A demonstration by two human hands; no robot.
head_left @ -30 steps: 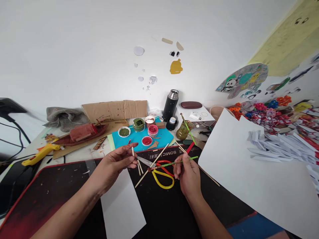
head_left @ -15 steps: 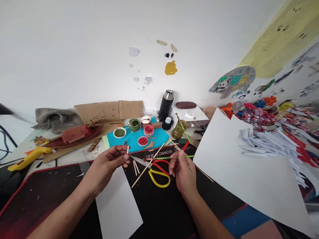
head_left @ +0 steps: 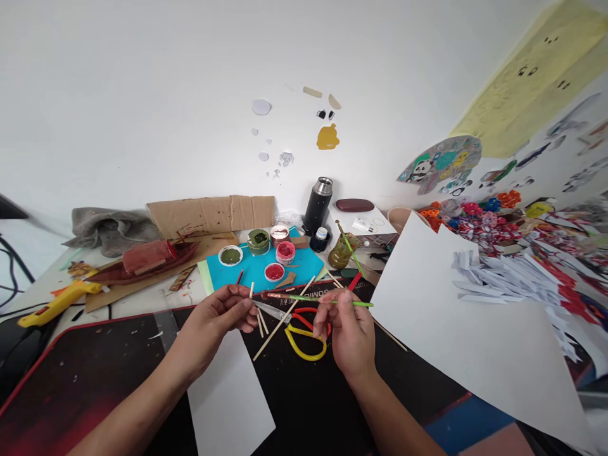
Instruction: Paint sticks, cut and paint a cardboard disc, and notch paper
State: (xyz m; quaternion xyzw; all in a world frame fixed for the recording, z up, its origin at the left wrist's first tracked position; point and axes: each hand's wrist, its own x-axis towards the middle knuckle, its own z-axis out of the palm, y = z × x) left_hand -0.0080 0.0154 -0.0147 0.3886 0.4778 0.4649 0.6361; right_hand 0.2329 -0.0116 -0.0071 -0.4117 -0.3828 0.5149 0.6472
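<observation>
The left hand [head_left: 219, 320], almost closed, pinches a wooden stick [head_left: 251, 290], its lower end hidden; at the stick's three o'clock, the right hand [head_left: 352, 335], curled, grips a green-handled paintbrush [head_left: 304, 297], partly covering the scissors [head_left: 308, 358].

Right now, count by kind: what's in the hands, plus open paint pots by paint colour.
Paintbrush, in the right hand: 1
Pale stick, in the left hand: 1
Green paint pots: 2
Red or pinkish-red paint pots: 2
White paint pot: 1
Total: 7
</observation>
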